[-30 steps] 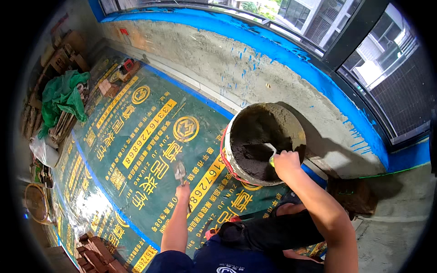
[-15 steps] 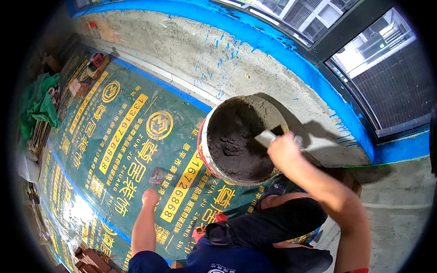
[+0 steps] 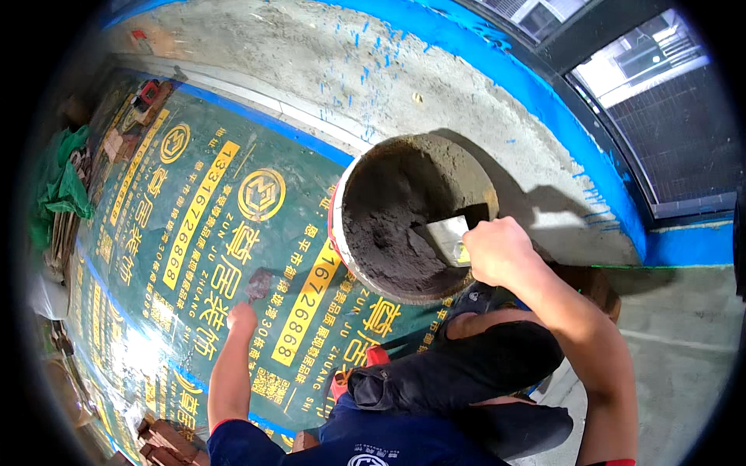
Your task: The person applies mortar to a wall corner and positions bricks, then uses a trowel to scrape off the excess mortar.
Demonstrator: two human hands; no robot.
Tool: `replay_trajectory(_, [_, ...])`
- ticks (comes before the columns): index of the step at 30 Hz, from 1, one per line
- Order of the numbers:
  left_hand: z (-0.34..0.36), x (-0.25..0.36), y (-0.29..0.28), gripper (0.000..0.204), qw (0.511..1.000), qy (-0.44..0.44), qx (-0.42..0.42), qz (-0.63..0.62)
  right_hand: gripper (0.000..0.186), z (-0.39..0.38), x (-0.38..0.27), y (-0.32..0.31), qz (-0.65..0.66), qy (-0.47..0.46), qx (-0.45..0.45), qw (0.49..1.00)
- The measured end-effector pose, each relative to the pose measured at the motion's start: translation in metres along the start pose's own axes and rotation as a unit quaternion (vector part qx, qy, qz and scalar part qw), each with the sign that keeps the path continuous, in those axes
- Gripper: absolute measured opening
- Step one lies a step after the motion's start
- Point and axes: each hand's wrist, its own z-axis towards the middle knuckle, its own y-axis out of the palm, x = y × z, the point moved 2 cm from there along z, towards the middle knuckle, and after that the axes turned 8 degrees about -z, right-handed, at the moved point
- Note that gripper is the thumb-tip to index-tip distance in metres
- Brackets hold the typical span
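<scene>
My right hand (image 3: 501,250) is closed at the rim of a round bucket (image 3: 336,211), gripping a trowel with a flat metal blade (image 3: 449,238). The lower part of that blade meets the dark grey wet mortar (image 3: 388,225) in the bucket; its handle is hidden by my fingers. Off to the left, my left hand (image 3: 242,317) is wrapped round the handle of a small trowel (image 3: 259,285). Grey mortar coats this trowel's blade, which hangs over the green floor sheeting (image 3: 214,256).
A rough cement wall (image 3: 311,70) with blue paint splashes stands behind the bucket, below a dark-framed window (image 3: 645,116). Green netting (image 3: 66,171) lies at the far left. Reddish-brown blocks (image 3: 167,443) sit at lower left. My bent knee (image 3: 536,349) is near the bucket.
My right hand has turned its trowel so that the flat face shows, with the blade lower against the mortar. My left hand still holds the small trowel. The whole view has shifted slightly.
</scene>
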Motion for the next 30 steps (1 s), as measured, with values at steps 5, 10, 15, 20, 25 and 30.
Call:
replay_trajectory(5, [-0.010, 0.022, -0.013, 0.029, 1.000, -0.004, -0.002, -0.008, 0.019, 0.013, 0.004, 0.031, 0.114, -0.004, 0.051, 0.992])
replay_trajectory(10, [0.005, 0.009, -0.002, 0.030, 1.000, -0.007, -0.010, 0.000, 0.029, 0.017, 0.020, 0.035, 0.171, -0.030, 0.083, 0.981])
replay_trajectory(15, [0.022, -0.026, 0.029, 0.028, 0.999, 0.037, 0.001, -0.011, 0.033, 0.011, 0.036, 0.046, 0.282, -0.055, 0.102, 0.953])
replay_trajectory(20, [-0.034, 0.027, 0.007, 0.033, 0.906, 0.005, -0.119, -0.406, 0.039, -0.025, 0.058, 0.081, 0.446, -0.033, 0.153, 0.881])
replay_trajectory(25, [-0.132, 0.073, -0.045, 0.024, 0.658, 0.067, -0.228, -0.715, 0.043, -0.091, 0.083, 0.128, 0.481, 0.036, 0.265, 0.835])
replay_trajectory(30, [-0.285, 0.148, -0.171, 0.025, 0.485, 0.219, -0.236, -0.813, 0.041, -0.177, 0.109, 0.205, 0.588, 0.113, 0.310, 0.739])
